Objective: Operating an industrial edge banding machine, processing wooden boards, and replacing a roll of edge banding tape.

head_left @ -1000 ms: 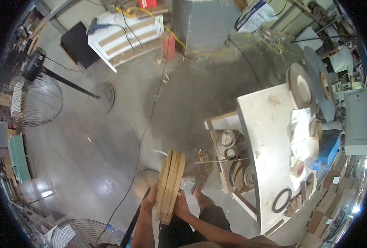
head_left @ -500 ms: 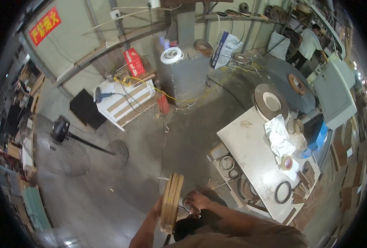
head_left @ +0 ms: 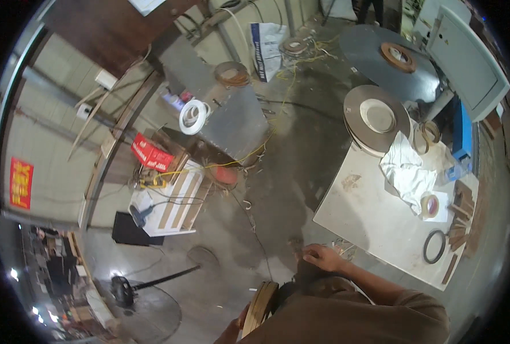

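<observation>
My left hand (head_left: pixel 238 328) grips a stack of light wooden boards (head_left: pixel 259 309) at the lower edge. The boards stand on edge beside my body, and their lower ends are cut off by the picture. My fingers lie along the left face of the stack. My right hand (head_left: pixel 322 257) rests over dark cloth in front of my body, right of the boards. Its fingers are stretched and slightly bent, and I see nothing held in them. The underside of this hand is hidden.
A white-topped table (head_left: pixel 375 215) on the right bears a large brown roll (head_left: pixel 377 119), white cloth (head_left: pixel 407 172) and a tape roll (head_left: pixel 430 204). A pedestal fan (head_left: pixel 123 291) stands lower left. Yellow cable (head_left: pixel 226 163) runs past a grey cabinet (head_left: pixel 240 123).
My view has turned left and shifted. The boards now sit lower, closer to my body. My right hand has moved away from the stack, up and to the right.
</observation>
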Demonstrator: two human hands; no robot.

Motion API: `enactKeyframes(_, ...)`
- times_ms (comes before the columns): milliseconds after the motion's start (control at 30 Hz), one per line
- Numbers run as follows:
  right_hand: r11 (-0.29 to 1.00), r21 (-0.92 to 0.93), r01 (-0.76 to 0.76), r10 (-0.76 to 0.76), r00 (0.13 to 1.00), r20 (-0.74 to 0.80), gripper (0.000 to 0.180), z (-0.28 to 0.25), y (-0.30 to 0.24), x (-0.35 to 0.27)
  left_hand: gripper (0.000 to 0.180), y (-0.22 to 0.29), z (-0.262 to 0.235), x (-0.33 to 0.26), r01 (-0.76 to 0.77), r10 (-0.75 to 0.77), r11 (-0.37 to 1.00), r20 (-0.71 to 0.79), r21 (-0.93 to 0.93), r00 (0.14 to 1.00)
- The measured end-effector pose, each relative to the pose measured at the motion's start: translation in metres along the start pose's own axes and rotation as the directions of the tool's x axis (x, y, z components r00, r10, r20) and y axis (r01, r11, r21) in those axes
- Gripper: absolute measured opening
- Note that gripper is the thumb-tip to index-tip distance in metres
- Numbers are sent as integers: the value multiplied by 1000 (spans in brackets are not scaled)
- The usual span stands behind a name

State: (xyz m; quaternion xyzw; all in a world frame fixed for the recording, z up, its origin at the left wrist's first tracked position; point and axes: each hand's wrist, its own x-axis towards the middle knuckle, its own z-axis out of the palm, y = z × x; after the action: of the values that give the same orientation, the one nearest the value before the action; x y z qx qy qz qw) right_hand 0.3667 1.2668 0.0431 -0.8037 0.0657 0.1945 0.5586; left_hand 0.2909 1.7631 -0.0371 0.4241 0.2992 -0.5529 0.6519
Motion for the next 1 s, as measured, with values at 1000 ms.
enactKeyframes(1000, 906, 420, -43, 377, 533, -758, 36, -179, -88, 192, 100, 659, 192, 268, 137, -178, 611, -33, 779, 983)
